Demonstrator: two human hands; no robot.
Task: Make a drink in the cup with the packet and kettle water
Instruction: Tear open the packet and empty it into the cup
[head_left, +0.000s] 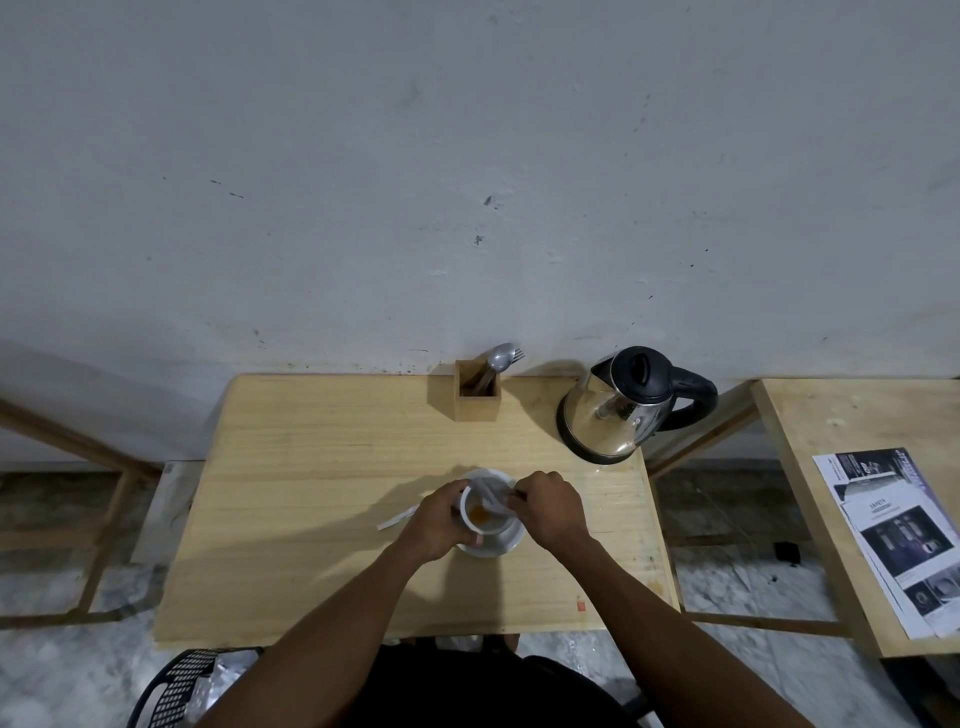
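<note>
Packet (491, 496) slants over the cup (485, 514) on its saucer (506, 543), pinched by both hands, left (434, 519) and right (550, 506); kettle (621, 405) stands far-right, nearer the right hand.

You face a scuffed grey wall (467, 156) behind a pale wooden table (311, 467); a second wooden table (810, 441) stands to your right, on mottled stone floor (52, 675)

Round white ceramic cup (488, 521): orange powder inside. Round steel kettle (618, 410): mirror silver, black lid and handle. Rectangular wooden table (311, 493): pale yellow, grained.
</note>
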